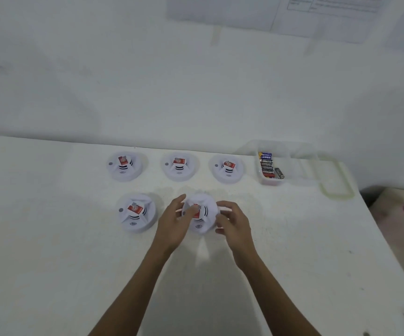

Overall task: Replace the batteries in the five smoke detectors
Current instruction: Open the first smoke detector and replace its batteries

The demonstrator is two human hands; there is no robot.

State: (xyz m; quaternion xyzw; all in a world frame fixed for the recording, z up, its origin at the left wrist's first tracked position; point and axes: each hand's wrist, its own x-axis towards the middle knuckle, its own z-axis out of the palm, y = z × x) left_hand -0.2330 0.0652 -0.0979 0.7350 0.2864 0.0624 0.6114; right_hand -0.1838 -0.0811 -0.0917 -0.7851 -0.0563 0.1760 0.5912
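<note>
Five white smoke detectors [179, 166] are set on the bench [50, 238], three in a far row and two nearer, each marked with a red label. The near right detector [208, 202] is gripped by the left hand [175, 215] and right hand [232, 220], with the fingers curled at its sides. "EVEREADY" is printed on the batteries [266, 166] stacked in a clear tub [293, 161] at far right.

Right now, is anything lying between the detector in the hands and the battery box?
Nothing visible. The left hand and right hand hold the detector; bare table runs from it to the battery box. The nearest back-row detector sits beside that line.
</note>
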